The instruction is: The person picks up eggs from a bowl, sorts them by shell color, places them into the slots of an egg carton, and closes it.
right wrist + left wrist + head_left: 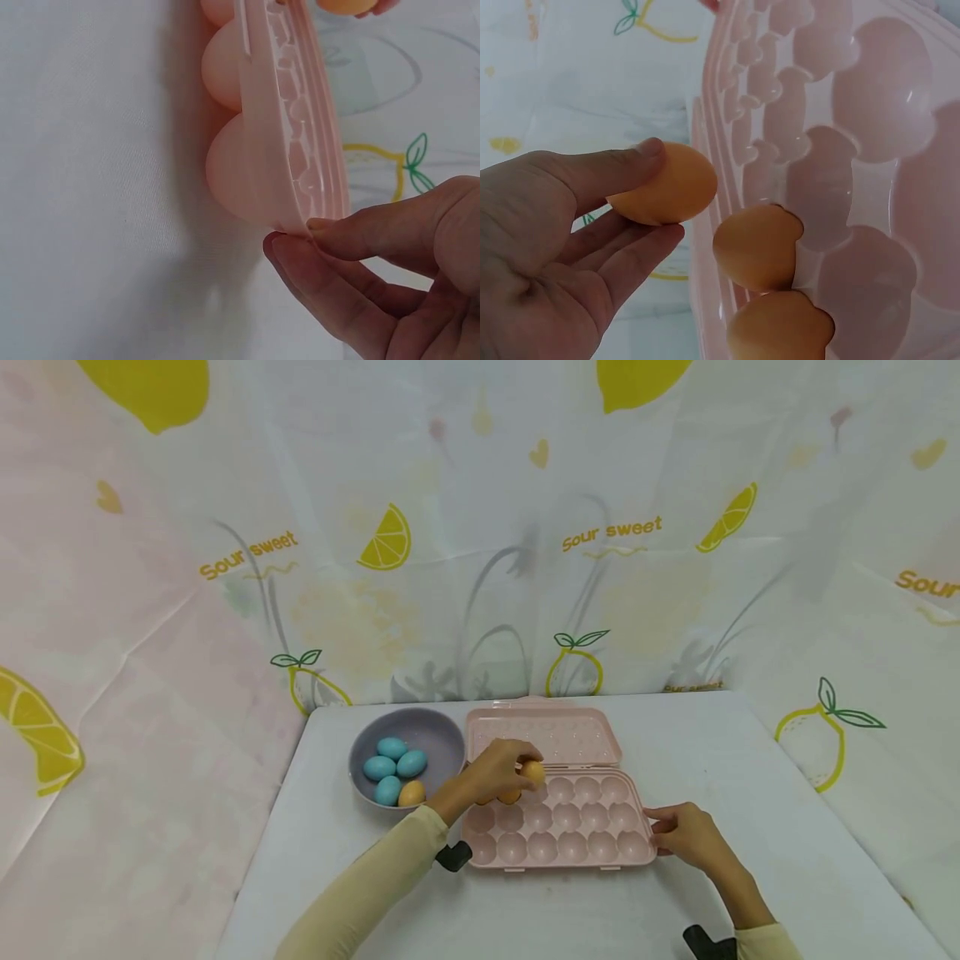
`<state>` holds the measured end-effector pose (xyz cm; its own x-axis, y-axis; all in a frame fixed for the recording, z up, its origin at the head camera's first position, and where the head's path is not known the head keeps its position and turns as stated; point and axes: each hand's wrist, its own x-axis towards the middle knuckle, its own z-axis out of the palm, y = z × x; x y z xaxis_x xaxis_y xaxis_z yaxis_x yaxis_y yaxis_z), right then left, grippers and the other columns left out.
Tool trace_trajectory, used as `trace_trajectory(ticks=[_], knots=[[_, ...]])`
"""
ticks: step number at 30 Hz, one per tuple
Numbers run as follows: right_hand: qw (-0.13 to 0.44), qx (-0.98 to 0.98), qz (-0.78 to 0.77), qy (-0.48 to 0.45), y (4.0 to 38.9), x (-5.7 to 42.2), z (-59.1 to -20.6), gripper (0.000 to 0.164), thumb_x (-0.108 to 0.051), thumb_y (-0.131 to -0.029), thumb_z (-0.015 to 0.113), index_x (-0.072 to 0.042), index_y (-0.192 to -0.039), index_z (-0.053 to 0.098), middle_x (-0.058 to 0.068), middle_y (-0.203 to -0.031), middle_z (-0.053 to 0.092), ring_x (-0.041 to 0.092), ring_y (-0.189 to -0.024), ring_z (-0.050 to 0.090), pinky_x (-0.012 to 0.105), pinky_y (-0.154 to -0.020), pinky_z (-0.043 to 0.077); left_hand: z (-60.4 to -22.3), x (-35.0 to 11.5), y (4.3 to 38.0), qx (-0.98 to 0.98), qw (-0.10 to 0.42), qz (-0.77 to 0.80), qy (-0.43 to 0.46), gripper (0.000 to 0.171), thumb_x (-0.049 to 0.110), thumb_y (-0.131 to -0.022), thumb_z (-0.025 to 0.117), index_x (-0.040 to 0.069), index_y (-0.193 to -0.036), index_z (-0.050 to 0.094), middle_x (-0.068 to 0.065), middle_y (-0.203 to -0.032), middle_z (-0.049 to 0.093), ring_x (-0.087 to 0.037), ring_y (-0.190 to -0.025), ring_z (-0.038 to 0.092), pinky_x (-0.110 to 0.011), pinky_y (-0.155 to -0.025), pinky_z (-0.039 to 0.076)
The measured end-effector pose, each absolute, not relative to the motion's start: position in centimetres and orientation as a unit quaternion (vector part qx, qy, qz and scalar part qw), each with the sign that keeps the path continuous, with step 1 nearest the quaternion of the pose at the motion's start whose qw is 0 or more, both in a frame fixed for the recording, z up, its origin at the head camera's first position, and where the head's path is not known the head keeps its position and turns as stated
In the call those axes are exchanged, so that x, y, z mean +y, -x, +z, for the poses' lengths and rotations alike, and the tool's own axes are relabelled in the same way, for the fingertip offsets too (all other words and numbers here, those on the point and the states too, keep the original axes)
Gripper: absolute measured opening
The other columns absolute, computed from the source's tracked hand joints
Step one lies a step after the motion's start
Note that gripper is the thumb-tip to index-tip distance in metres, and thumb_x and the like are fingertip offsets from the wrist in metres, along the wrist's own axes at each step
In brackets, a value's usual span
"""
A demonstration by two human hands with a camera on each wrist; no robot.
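A pink egg tray lies with its lid folded back, its wells in three rows. Above the back row, my left hand pinches an orange egg between thumb and fingers. In the left wrist view, that held egg is apart from the tray, and two orange eggs sit in neighbouring wells below it. My right hand grips the tray's right edge; the right wrist view shows thumb and fingertips pinching the rim.
A grey-purple bowl stands left of the tray, holding several blue eggs and one orange egg. Behind the white table hangs a lemon-print cloth.
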<state>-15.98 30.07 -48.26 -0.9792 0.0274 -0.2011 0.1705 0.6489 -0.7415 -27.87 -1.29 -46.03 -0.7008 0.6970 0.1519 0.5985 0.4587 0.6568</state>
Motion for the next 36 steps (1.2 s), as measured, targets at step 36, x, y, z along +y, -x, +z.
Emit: trace_trajectory(ticks=[36], knots=[[0.077, 0.903, -0.420, -0.047, 16.2, 30.2, -48.6, 0.041, 0.010, -0.076, 0.071, 0.015, -0.116, 0.063, 0.010, -0.082, 0.067, 0.023, -0.067, 0.068, 0.030, -0.058, 0.057, -49.6, 0.6, 28.7, 0.880, 0.068, 0.248, -0.398, 0.024, 0.014, -0.080, 0.079, 0.010, -0.102, 0.071, 0.005, -0.088, 0.061, -0.009, -0.077, 0.051, -0.019, -0.067, 0.043]])
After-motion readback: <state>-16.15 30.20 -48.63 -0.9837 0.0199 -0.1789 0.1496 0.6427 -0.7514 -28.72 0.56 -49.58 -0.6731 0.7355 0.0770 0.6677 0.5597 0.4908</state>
